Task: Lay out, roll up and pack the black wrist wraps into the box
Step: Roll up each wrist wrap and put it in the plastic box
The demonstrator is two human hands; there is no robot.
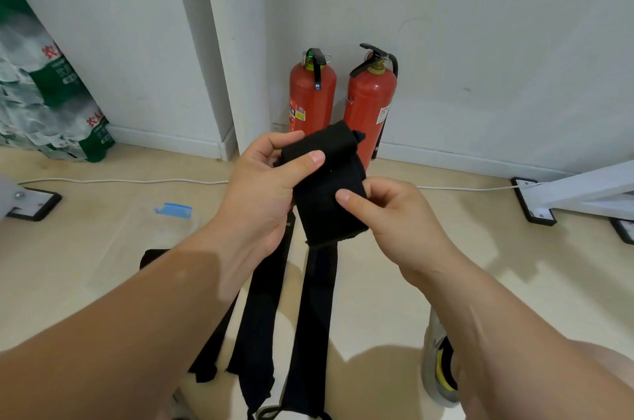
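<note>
Both hands hold one black wrist wrap [326, 186] in the air — left hand [264, 189] pinching its rolled top, right hand [394, 217] gripping its side. Keep turns tight and edges aligned — the other wraps [260, 316] lie on the floor below.

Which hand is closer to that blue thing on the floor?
Left. The left hand is just up and right of the blue thing; the right hand is farther right, past the black wrap.

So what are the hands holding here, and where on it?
Both hands grip one black wrist wrap at its folded upper end: left hand on the top left edge, right hand on the right edge lower down. Its tail hangs free.
</note>
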